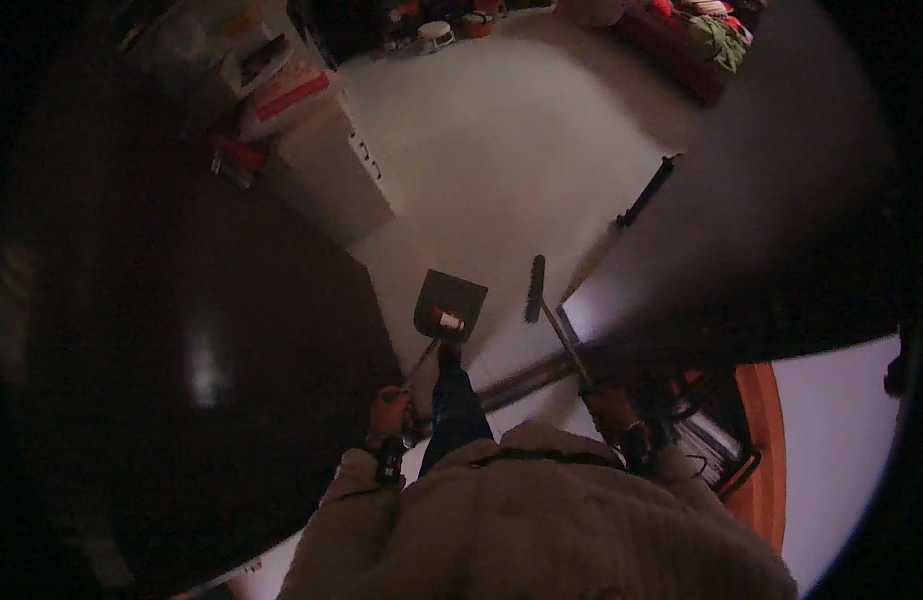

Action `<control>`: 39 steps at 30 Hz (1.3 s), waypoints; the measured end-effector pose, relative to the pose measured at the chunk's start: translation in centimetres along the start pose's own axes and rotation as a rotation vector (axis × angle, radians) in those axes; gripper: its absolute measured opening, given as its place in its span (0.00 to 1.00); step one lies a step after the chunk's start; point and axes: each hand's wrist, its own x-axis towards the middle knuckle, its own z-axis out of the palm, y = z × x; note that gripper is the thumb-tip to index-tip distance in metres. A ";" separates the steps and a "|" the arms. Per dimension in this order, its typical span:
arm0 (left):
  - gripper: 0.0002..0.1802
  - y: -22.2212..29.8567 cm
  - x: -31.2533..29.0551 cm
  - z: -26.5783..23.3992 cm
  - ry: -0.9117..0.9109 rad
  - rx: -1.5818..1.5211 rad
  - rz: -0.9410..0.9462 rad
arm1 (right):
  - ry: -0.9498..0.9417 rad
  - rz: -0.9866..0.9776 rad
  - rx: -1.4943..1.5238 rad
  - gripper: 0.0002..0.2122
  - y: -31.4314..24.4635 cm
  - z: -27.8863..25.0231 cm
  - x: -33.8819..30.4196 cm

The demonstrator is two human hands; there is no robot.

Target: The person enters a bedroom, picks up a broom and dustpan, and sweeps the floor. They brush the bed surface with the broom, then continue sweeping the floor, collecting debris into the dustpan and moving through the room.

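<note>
My left hand (pixel 389 412) is closed around the thin handle of a long-handled dustpan (pixel 459 287). The dark pan lies on the pale floor just beyond my foot, with a small white and reddish-brown item (pixel 448 320) in it that I cannot name. My right hand (pixel 611 412) grips the stick of a broom (pixel 536 288). Its dark bristled head is right of the dustpan, apart from it, with the bristles toward the pan. Whether the bristles touch the floor is hard to tell.
Dark, glossy door panels stand left (pixel 151 340) and right (pixel 761 200), with a threshold strip (pixel 526 385) between them. Beyond the left one is a pale cabinet (pixel 326 180) with bags on top. Red furniture (pixel 671 45) holding cloths is far right, a small stool (pixel 435 33) at the back.
</note>
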 end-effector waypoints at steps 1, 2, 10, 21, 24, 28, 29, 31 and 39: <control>0.11 1.1 2.7 0.3 -0.041 0.004 -0.014 | 0.047 0.158 0.342 0.10 -0.5 -0.1 1.0; 0.11 2.4 5.6 0.8 -0.097 0.173 0.265 | 0.081 0.138 0.399 0.11 -1.3 -0.5 2.5; 0.12 18.0 22.8 5.7 -0.162 0.187 -0.120 | 0.261 -0.290 0.015 0.09 -11.8 -5.1 11.7; 0.12 34.1 40.6 14.9 -0.466 0.560 0.039 | 0.354 0.254 1.049 0.09 -23.2 -16.2 24.9; 0.11 39.4 42.5 16.7 -0.429 0.425 -0.026 | 0.389 0.252 1.193 0.08 -26.0 -20.1 29.5; 0.10 45.6 44.4 19.9 -0.407 0.411 0.126 | 0.511 0.265 1.255 0.08 -29.2 -24.5 33.6; 0.10 47.2 45.1 20.7 -0.411 0.357 0.088 | 0.507 0.289 1.257 0.08 -29.8 -25.7 34.5; 0.10 50.5 47.1 22.7 -0.403 0.310 0.043 | 0.463 0.202 1.277 0.07 -30.9 -27.6 36.2; 0.10 62.9 60.6 32.5 -0.546 0.347 -0.007 | 0.588 0.257 1.300 0.08 -33.4 -33.7 42.7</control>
